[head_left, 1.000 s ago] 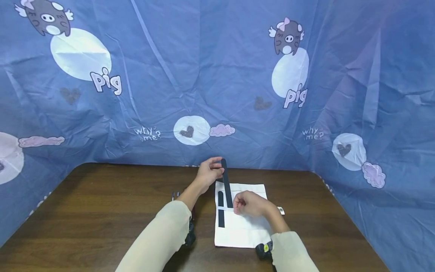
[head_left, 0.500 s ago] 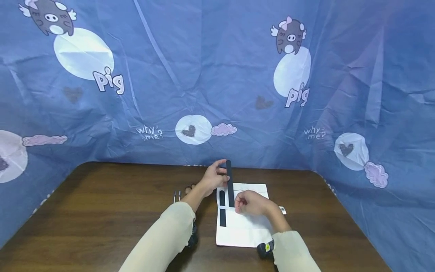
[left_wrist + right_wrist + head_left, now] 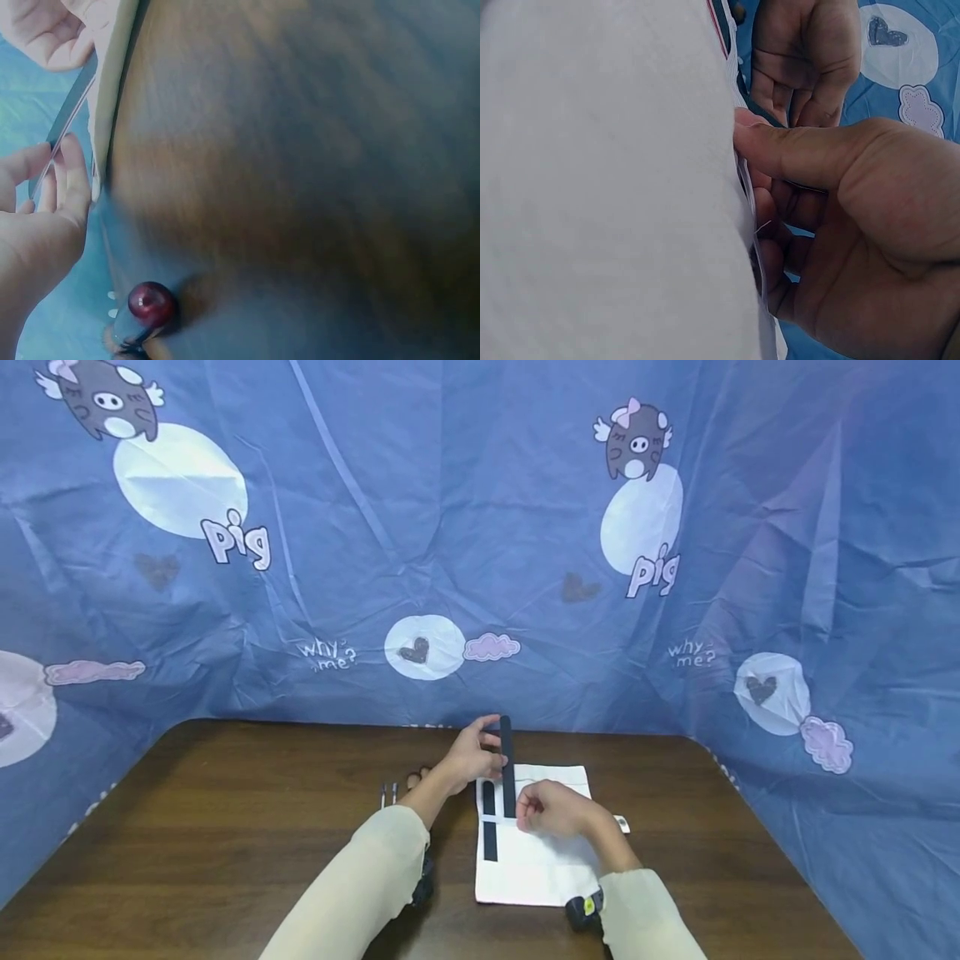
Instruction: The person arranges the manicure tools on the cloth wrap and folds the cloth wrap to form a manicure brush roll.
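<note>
My left hand point(image 3: 471, 758) pinches a long dark nail file point(image 3: 509, 787) with a rounded end, thumb on one side and fingers on the other. The file stands over a white cloth organizer point(image 3: 532, 878), its lower end at a white elastic band point(image 3: 491, 818). Beside it, a second dark nail file point(image 3: 490, 843) lies flat beneath that band. My right hand point(image 3: 553, 810) pinches the elastic band between thumb and fingers, close to the held file's lower end. In the right wrist view, thumb and fingers of the right hand point(image 3: 885, 202) meet at the band's edge.
Two thin-tipped tools point(image 3: 388, 793) lie left of the organizer, partly behind my left forearm. Near them are small brown rounded objects point(image 3: 415, 778). A dark red ball-shaped end point(image 3: 151, 304) shows in the left wrist view. A patterned blue curtain point(image 3: 480, 543) hangs behind the wooden table point(image 3: 225, 827).
My left hand has moved slightly right and lower along the nail file. The file has swung from a leftward lean to nearly parallel with the second one. My right hand stays at the band.
</note>
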A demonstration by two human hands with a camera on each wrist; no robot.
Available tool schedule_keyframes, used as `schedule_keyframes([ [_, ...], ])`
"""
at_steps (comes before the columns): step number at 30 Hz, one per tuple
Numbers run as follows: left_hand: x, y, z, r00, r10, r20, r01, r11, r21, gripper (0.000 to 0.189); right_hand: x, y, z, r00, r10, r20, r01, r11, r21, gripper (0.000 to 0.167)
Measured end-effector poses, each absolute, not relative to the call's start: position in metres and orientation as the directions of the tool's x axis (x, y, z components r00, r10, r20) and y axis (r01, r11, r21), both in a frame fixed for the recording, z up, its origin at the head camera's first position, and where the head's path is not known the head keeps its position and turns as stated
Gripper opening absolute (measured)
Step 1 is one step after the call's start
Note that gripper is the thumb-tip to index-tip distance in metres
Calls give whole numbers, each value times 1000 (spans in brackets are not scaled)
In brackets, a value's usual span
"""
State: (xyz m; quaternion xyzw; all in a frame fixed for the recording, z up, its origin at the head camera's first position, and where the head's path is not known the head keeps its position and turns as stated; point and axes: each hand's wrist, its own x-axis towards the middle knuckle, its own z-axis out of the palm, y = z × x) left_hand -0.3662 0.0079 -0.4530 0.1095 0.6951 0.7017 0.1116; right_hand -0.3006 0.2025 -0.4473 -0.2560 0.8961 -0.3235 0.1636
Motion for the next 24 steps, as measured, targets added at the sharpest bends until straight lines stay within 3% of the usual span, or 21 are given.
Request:
schedule_keyframes([
  [14,-366,7,-454,-945,328,-19,-20,-1,1000,93,-302,204,-448,-809,-576,-121,-364,651,-667,16],
  [24,-366,7,-455,-940,337,-52,-43,32,999,93,-301,206,-449,-805,-585,-103,-382,642,-665,12],
])
